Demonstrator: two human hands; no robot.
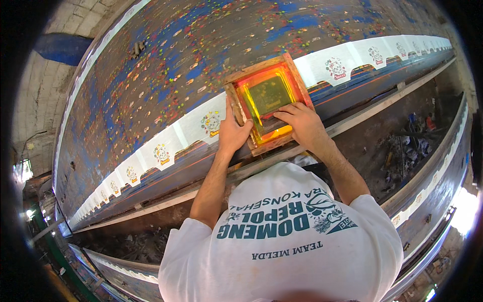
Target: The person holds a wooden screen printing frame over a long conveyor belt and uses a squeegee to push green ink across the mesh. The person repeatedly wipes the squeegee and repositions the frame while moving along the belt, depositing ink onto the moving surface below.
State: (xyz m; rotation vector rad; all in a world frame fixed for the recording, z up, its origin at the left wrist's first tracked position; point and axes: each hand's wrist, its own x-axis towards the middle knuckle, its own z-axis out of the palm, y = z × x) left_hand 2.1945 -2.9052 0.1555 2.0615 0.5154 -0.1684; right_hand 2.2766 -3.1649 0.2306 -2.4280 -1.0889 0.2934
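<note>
A wooden screen-printing frame point(255, 69) lies on a long strip of white printed material point(187, 126) along the table's near edge. Its mesh point(271, 94) is olive in the middle, with yellow, orange and red ink around it. My left hand point(234, 132) grips the frame's left rail, thumb on top and fingers along the outer side. Inside the frame, at its near end, my right hand point(304, 124) has its fingers curled over a dark flat piece that looks like a squeegee point(268, 122); the hand partly covers it.
The long table point(151, 95) is stained blue and brown with many coloured ink specks. Colourful round motifs repeat along the white strip on both sides of the frame. A wooden rail point(362, 115) runs along the near edge. Dark clutter point(410, 146) lies below, beside another table at right.
</note>
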